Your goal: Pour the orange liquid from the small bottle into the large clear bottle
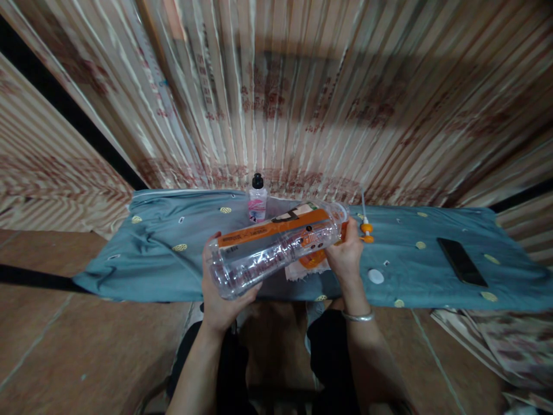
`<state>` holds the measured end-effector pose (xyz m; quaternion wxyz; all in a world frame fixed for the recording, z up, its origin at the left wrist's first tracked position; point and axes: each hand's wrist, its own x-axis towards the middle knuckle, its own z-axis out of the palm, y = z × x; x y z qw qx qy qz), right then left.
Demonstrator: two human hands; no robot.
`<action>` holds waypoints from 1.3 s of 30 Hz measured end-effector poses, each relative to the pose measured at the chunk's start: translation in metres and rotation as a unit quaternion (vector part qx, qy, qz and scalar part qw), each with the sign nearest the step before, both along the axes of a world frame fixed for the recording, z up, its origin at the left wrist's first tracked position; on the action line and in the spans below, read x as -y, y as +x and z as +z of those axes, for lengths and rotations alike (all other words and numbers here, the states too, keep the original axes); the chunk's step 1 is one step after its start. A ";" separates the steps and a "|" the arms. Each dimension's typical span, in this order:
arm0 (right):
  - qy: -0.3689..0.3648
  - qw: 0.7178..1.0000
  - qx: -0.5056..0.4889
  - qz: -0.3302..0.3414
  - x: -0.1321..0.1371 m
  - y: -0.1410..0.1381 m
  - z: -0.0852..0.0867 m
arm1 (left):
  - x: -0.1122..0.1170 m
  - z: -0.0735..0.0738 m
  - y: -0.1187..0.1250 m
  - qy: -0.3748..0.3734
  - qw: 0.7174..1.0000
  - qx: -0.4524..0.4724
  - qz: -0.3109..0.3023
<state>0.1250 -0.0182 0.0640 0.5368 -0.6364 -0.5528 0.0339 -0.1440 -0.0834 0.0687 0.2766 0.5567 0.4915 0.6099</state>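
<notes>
A large clear plastic bottle (276,245) with an orange label is held tilted over the table, its neck end up and to the right. My left hand (222,300) is wrapped around its base from below. Near the neck, my right hand (348,248) grips it, with a silver bangle on the wrist. Behind the large bottle, an orange translucent object (313,259) shows in part on a frayed white cloth (298,271). To the right lies an orange pump top (367,231) with a thin tube. A round white cap (375,276) rests near my right wrist.
A small bottle (258,202) with a black cap and pink label stands upright behind the large one. A black phone (462,262) lies at the right of the table covered in blue-green cloth (168,230). Patterned curtains (294,104) hang right behind the table.
</notes>
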 end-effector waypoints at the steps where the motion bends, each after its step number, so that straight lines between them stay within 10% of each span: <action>1: -0.001 1.000 0.000 0.000 0.000 0.000 0.000 | 0.000 0.000 0.000 0.000 1.000 0.000 0.000; 39: 0.011 1.000 -0.008 0.016 -0.001 0.001 -0.002 | -0.003 -0.002 -0.002 0.069 0.997 -0.040 0.014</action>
